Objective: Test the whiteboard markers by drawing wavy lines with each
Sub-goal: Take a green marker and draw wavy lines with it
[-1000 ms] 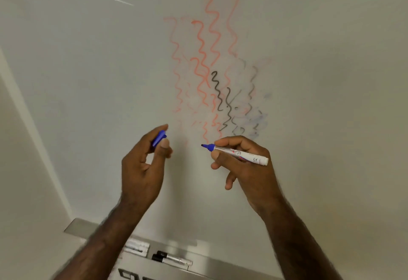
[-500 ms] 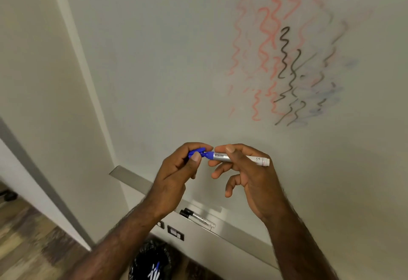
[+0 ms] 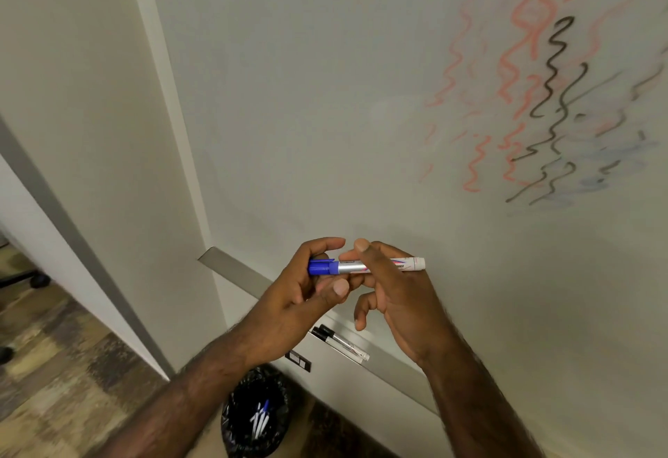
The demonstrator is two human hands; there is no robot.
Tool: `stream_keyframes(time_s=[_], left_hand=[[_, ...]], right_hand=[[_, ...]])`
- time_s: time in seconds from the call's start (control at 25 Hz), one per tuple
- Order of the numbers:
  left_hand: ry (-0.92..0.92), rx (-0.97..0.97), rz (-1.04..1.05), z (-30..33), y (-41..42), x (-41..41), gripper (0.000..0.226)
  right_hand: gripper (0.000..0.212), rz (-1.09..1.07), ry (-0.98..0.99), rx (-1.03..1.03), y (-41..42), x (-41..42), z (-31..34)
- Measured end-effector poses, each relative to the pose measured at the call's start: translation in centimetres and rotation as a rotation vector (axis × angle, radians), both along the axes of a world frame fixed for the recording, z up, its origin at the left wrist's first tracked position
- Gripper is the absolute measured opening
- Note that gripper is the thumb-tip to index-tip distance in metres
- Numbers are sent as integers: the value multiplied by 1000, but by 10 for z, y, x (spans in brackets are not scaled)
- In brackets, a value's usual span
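A blue whiteboard marker (image 3: 350,266) lies level in front of the whiteboard (image 3: 325,114), its blue cap (image 3: 321,266) seated on the tip. My left hand (image 3: 303,295) curls round the cap end. My right hand (image 3: 394,298) pinches the white barrel between thumb and forefinger. Red, black and faint blue wavy lines (image 3: 542,96) cover the board at the upper right.
A metal tray (image 3: 238,269) runs along the board's lower edge and holds two black-capped markers (image 3: 339,342). On the floor below stands a black-lined bin (image 3: 256,418) with several markers inside. A wall panel edge (image 3: 72,222) slants down the left side.
The hands came together and the cap went onto the marker tip. My view swung down and left, bringing the bin and floor into sight.
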State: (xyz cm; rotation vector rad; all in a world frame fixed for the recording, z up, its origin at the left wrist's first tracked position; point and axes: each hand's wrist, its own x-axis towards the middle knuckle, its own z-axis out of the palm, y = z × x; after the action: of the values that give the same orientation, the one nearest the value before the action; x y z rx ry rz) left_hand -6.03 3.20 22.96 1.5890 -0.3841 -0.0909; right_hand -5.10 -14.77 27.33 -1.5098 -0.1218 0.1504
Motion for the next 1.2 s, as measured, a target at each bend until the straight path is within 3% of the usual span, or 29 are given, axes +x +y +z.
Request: stream_keyframes(time_s=[0.28,0.44,0.56,0.76,0.92,1.0,1.12,1.2], left_hand=[[56,82,56,-22,26,19,62],[98,318,6,-43,48,37,72],[128,452,6,-72,71,42,79],[192,499,81,-109,100,39,81],[187,524,101,-125,116,34,67],[190,539,117,-128,122,35,60],[211,561,156,-129,126,38,65],[199,568,164,-128,124,40,66]], right_hand=[[31,-4,84,26,33,16,-26],[34,48,189,50,40,31,-58],[34,130,288,-111,52,32,-97],[30,221,392,-467,82,25,-175],[30,296,423,-577,106,23,-223],[38,328,428,-622,114,28,-237],[68,400,424,-734,115,36,-254],[71,374,399,-798,107,37,-261]])
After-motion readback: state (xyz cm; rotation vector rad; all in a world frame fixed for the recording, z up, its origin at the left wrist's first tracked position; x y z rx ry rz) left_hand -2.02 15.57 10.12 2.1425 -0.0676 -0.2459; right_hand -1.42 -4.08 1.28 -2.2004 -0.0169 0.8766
